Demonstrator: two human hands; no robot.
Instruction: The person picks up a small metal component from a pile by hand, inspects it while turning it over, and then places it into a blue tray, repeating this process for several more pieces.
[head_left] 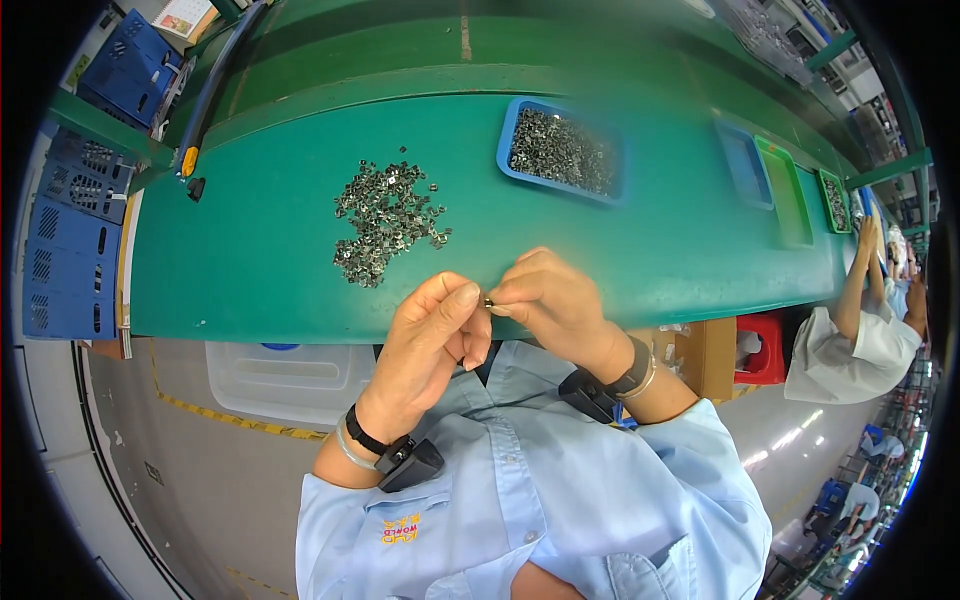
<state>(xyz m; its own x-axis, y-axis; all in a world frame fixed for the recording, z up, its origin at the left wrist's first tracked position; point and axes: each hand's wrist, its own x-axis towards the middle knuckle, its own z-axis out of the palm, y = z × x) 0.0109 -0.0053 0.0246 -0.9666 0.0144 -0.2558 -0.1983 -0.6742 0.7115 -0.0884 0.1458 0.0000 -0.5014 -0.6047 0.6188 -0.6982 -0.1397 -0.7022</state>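
My left hand [437,318] and my right hand [548,300] meet at the near edge of the green table. Between their fingertips is a small dark metal part [488,302], pinched by the right thumb and forefinger and touched by the left fingers. Its exact shape is too small to make out. Beyond my left hand lies a loose heap of small shiny metal parts [385,220] on the tabletop. Farther off, past my right hand, a blue tray [503,150] holds a mass of similar small metal parts [560,150].
At the right stand a blue tray [745,165], a green tray [785,190] and a smaller green tray of parts [835,202]. Blue crates [75,250] stack at the left. A co-worker [850,340] sits at the right, near a red stool [762,348] and a cardboard box [710,358].
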